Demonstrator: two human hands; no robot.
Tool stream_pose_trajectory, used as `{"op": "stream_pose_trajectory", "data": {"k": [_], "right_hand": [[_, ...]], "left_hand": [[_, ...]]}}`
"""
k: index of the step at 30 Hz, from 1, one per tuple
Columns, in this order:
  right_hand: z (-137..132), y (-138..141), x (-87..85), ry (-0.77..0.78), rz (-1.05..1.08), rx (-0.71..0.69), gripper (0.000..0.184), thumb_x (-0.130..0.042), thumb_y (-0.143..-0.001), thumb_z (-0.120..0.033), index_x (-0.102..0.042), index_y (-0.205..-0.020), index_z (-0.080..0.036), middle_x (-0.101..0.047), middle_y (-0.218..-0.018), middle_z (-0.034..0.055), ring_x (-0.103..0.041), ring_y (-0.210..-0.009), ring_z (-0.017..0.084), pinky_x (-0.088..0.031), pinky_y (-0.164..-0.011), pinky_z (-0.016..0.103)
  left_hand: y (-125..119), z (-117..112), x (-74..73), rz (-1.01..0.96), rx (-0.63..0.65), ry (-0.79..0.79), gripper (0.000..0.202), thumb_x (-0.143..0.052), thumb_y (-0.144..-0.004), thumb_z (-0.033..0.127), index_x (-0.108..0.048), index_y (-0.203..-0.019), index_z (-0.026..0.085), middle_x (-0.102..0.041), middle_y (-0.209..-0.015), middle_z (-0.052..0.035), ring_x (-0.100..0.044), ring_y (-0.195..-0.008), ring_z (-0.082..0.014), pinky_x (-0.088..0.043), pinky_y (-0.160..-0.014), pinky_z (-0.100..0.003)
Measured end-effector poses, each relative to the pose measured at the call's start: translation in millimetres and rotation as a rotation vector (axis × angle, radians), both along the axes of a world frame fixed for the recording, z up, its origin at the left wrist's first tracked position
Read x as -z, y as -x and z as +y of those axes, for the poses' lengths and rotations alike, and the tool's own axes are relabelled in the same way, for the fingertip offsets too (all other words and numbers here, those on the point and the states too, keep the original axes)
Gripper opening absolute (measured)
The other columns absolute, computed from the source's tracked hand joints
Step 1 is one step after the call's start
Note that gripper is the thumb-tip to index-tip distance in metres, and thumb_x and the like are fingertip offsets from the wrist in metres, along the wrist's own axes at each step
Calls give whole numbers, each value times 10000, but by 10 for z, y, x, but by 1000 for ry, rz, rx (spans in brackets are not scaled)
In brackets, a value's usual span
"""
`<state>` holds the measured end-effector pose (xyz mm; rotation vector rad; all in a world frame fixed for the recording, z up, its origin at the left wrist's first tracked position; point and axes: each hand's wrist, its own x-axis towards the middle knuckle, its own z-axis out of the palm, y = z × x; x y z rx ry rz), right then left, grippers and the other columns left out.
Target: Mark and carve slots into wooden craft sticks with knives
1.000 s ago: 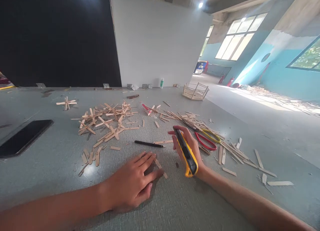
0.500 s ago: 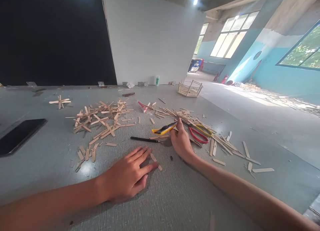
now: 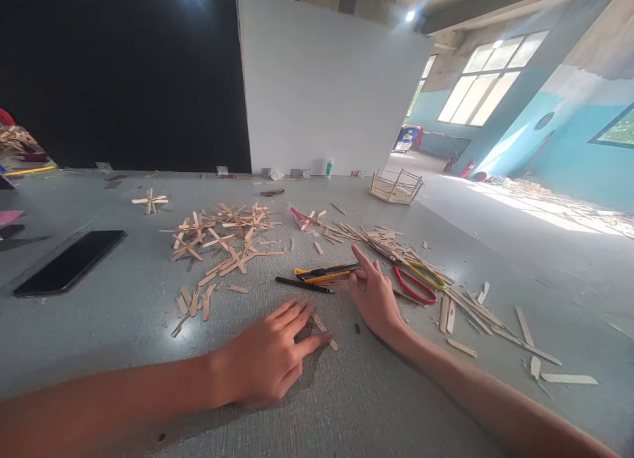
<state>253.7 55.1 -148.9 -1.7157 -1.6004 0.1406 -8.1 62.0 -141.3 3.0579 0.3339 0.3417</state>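
Note:
My left hand [image 3: 280, 349] rests on the table, its fingertips and thumb pinning a short wooden craft stick [image 3: 324, 332] against the surface. To the right, my right hand [image 3: 374, 296] is low over the table with its index finger stretched out and the fingers apart. Beside it lies a yellow and black utility knife [image 3: 321, 273], its back end close to the fingers. A slim black pen-like tool [image 3: 303, 285] is just in front of the knife. Scissors with one red and one yellow handle [image 3: 416, 283] lie right of my right hand, among loose sticks.
Crossed craft sticks [image 3: 232, 227] are heaped at centre left, near a star-shaped stick piece [image 3: 149, 201]. A black phone [image 3: 69, 263] lies on the left. At the back stand a small glue bottle [image 3: 329, 168] and a stick-built fenced frame [image 3: 396, 188]. More sticks [image 3: 475, 306] spread rightward.
The utility knife has come down from my right hand onto the table, and that hand's fingers have loosened. My left hand keeps its place on the stick. The view has swung left.

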Motion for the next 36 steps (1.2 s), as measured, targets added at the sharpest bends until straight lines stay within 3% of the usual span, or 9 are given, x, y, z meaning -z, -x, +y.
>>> {"op": "stream_pose_trajectory", "data": {"k": [4, 8, 12, 17, 21, 25, 28, 32, 36], "right_hand": [[-14, 10, 2, -23, -5, 36, 626, -448, -919, -232, -488, -1533, -118, -719, -659, -29, -719, -978, 251, -309, -1207, 603], [-45, 29, -10, -45, -4, 77, 572, -451, -944, -282, -534, -1488, -127, -784, -727, 56, -579, -1350, 342, -438, -1086, 569], [-44, 41, -17, -63, -11, 85, 555, -455, -953, -274, -478, -1495, -155, -816, -838, 58, -738, -1090, 287, -520, -967, 461], [35, -61, -92, -48, -51, 116, 513, -385, -957, -227, -420, -1461, -139, -806, -1030, 91, -756, -837, 209, -539, -853, 375], [52, -296, -251, 49, -194, 77, 338, -476, -896, -223, -647, -1184, -183, -759, -1149, 121, -700, -1060, 272, -480, -953, 416], [0, -573, -329, 201, -326, 2, 83, -622, -811, -254, -679, -800, -195, -749, -906, 117, -702, -913, 296, -491, -812, 376], [-28, -662, -336, 235, -374, -18, 166, -587, -849, -224, -591, -684, -201, -677, -713, 81, -649, -647, 216, -439, -614, 306], [-94, -491, -381, 169, -392, -52, 248, -403, -1016, -237, -554, -823, -196, -539, -534, -22, -437, -394, 125, -270, -427, 256], [-285, -125, -313, 24, -404, -178, 248, -325, -1108, -284, -548, -1067, -183, -579, -588, -45, -437, -397, 99, -285, -422, 229]], "left_hand": [[-13, -19, -11, 29, -28, -13, 499, -485, -1023, 257, -531, -1502, 121, -509, -1538, -254, -498, -1425, -396, -415, -1168, -529], [-21, -34, -21, 59, -38, -23, 527, -437, -1039, 259, -508, -1501, 15, -496, -1548, -259, -467, -1452, -374, -352, -1228, -490], [-27, -27, -25, 78, -46, -32, 544, -413, -1047, 266, -498, -1496, -30, -487, -1554, -259, -447, -1467, -361, -329, -1245, -461], [-26, -28, -21, 42, -49, 4, 538, -422, -1040, 254, -525, -1464, -59, -510, -1534, -266, -450, -1458, -376, -348, -1232, -460], [-21, -46, 18, -10, -73, 106, 518, -459, -1016, 219, -548, -1430, -80, -518, -1509, -297, -477, -1413, -420, -384, -1192, -518], [-48, -24, 14, -44, -113, 169, 425, -457, -1012, 128, -593, -1378, -40, -609, -1392, -273, -555, -1301, -397, -436, -1122, -547], [-71, 31, -58, -87, -199, 257, 290, -458, -1010, 55, -699, -1170, 76, -687, -1168, -179, -624, -1103, -324, -515, -987, -501], [-50, 87, -154, -149, -305, 439, 197, -540, -951, 9, -620, -857, 163, -655, -987, -78, -609, -940, -246, -527, -818, -368], [-9, 92, -166, -210, -384, 631, 188, -473, -956, 30, -511, -876, 195, -612, -896, -31, -581, -790, -189, -470, -718, -308]]}}
